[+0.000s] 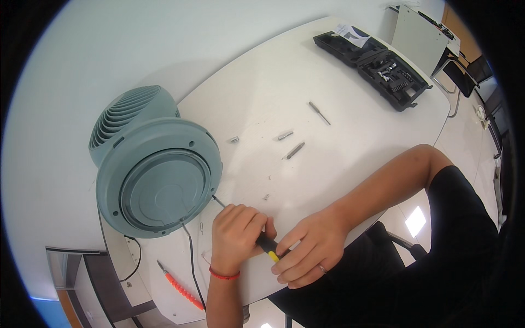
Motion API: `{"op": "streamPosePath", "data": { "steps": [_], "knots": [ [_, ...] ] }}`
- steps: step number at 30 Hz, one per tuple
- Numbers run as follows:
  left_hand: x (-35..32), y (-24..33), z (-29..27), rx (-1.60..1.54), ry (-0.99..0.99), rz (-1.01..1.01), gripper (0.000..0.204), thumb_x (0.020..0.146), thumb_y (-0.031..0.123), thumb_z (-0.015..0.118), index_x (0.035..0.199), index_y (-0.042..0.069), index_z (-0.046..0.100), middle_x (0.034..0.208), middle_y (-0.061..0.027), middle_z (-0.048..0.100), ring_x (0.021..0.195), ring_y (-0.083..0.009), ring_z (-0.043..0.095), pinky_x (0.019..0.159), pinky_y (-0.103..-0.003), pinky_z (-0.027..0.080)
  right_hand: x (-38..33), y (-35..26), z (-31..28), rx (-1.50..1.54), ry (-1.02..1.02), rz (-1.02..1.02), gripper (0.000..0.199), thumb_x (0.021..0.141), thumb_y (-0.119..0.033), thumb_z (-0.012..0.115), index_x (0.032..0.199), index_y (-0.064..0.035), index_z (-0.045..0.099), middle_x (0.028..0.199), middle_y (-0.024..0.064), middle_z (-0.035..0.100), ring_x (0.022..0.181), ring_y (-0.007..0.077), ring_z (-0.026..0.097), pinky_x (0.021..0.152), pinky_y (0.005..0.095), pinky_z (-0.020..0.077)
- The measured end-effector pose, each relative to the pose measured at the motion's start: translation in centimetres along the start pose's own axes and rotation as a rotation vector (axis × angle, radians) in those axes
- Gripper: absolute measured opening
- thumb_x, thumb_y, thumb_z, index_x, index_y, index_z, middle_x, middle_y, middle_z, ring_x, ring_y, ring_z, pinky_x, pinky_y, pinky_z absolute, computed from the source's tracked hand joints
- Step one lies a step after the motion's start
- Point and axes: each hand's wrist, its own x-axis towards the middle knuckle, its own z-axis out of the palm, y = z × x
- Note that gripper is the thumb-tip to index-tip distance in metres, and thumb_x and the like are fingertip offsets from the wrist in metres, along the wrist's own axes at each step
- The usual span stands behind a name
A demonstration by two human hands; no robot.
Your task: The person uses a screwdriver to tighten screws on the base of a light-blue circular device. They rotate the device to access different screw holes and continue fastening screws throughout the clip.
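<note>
Both hands, left hand and right hand, grip the screwdriver near the table edge, beside the fan.

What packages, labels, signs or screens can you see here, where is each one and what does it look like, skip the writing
Tool case: far right end of the white table, lying open, black, two hinged halves with bits in moulded slots.
Paper leaflet: resting on the case's far half, white with dark print, slightly curled.
No signs or screens can be made out.
</note>
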Motion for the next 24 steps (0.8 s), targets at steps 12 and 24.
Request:
{"op": "streamPosePath", "data": {
  "steps": [12,24],
  "knots": [
    [-0.15,-0.09,-0.15,-0.011,-0.016,-0.018,0.025,0.069,0.001,0.083,0.073,0.007,0.059,0.068,-0.0049,0.052,0.059,-0.0254,0.054,0.057,-0.037,0.044,-0.13,-0.22,0.09,-0.070,0.080,0.060,0.018,0.102,-0.005,0.077,0.120,-0.0035,0.080,0.123,0.0135,0.079,0.120,0.0291,0.074,0.085,0.0364,0.0581],
    [0.05,0.26,-0.36,-0.022,0.057,-0.012,0.032,0.070,0.005,0.089,0.078,0.009,0.058,0.072,-0.0045,0.056,0.057,-0.0244,0.058,0.053,-0.035,0.045,-0.39,-0.53,0.03,-0.104,0.099,0.083,0.017,0.102,-0.002,0.074,0.117,-0.0054,0.082,0.129,0.0162,0.078,0.120,0.0302,0.074,0.084,0.0357,0.0591]
  ]
}}
